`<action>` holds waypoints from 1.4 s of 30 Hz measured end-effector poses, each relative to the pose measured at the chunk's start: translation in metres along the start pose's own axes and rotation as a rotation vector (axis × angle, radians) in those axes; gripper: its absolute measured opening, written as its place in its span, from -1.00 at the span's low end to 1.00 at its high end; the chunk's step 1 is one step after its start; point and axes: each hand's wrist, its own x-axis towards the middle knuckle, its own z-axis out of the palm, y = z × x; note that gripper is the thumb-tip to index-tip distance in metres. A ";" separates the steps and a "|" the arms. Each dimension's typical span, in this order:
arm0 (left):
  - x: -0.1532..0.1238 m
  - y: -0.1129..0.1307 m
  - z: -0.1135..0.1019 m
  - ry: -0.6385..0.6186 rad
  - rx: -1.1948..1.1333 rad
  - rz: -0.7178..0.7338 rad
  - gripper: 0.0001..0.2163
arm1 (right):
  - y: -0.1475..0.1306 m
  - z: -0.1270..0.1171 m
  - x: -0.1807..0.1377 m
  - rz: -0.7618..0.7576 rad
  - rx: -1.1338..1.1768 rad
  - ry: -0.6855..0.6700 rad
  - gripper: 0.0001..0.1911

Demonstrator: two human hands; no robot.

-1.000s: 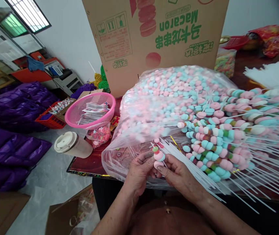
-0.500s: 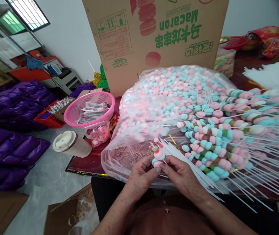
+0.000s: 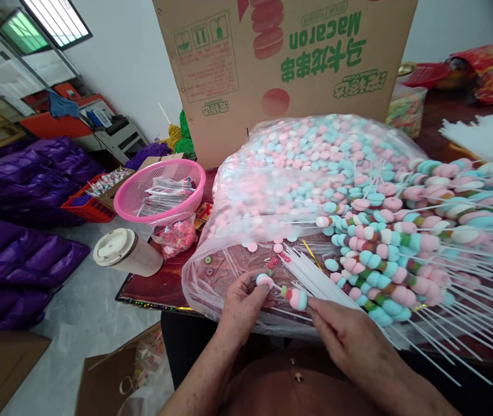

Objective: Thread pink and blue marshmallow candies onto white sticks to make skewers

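My left hand [image 3: 240, 303] pinches a pink marshmallow candy [image 3: 265, 281] at the tip of a thin white stick. My right hand [image 3: 345, 335] grips that stick, which carries a pink, blue and green stack of candies [image 3: 295, 297] pushed toward my fingers. Both hands hover over the near edge of a clear plastic bag [image 3: 298, 190] full of pink and blue candies. A bundle of bare white sticks [image 3: 316, 274] lies just beyond my right hand. A heap of finished candy skewers [image 3: 406, 242] spreads out to the right.
A large cardboard box [image 3: 285, 63] stands behind the bag. To the left are a pink basket [image 3: 160, 190] of packets, a small bag of red candies [image 3: 177, 237] and a lidded cup [image 3: 127, 254]. Purple bags [image 3: 25, 231] cover the floor at left.
My hands have come apart along the stick: the candy stack slid toward my right hand and my left hand now holds a separate pink candy at the tip. The view shifted slightly.
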 end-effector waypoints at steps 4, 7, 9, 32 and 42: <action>0.002 -0.006 0.003 0.058 0.155 0.106 -0.77 | -0.006 0.010 -0.007 -0.012 -0.293 0.037 -0.77; 0.000 -0.009 0.004 0.083 0.329 0.226 -0.77 | -0.012 0.013 -0.001 0.011 -0.422 -0.012 -0.80; -0.003 -0.009 0.003 0.096 0.463 0.296 -0.77 | -0.017 0.011 0.002 0.033 -0.505 -0.041 -0.80; -0.004 -0.014 -0.005 0.032 0.744 0.516 -0.69 | -0.001 0.030 0.005 0.098 -0.198 -0.197 -0.72; -0.022 -0.015 0.002 -0.143 0.427 0.328 -0.52 | -0.005 0.040 0.015 0.110 0.072 -0.087 -0.70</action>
